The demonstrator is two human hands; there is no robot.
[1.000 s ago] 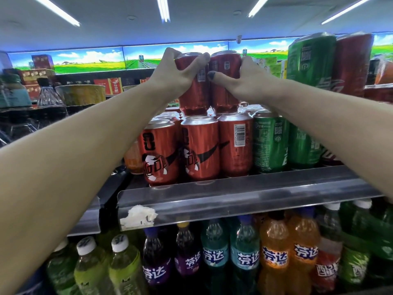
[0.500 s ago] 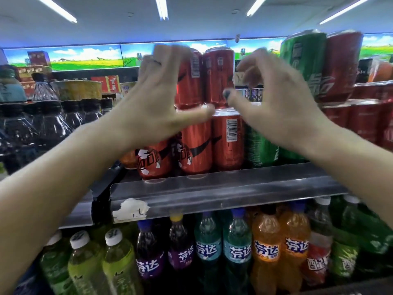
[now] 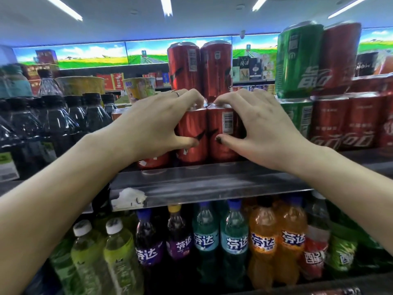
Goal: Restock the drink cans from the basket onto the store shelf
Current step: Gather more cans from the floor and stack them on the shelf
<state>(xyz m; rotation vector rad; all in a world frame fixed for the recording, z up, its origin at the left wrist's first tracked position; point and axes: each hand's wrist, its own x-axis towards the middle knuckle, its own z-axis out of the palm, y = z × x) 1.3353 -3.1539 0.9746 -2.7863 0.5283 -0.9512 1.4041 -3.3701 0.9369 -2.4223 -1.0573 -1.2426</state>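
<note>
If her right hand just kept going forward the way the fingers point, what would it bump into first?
Probably the red can on the shelf: the right hand already has its fingertips at that can's top rim, thumb against its side.

Single head-worn camera is looking forward, roughly level with the can shelf (image 3: 204,184), sitting close at arm's reach. Wide-angle lens is bending the edges, taking in ceiling lights (image 3: 166,6) and bottles (image 3: 234,241) below.

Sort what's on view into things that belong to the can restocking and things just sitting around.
Job:
- left hand, right hand
- front red cans
- stacked red cans
- shelf

Bystanders:
- green cans
- soda bottles
- dark bottles
- noodle cups
</note>
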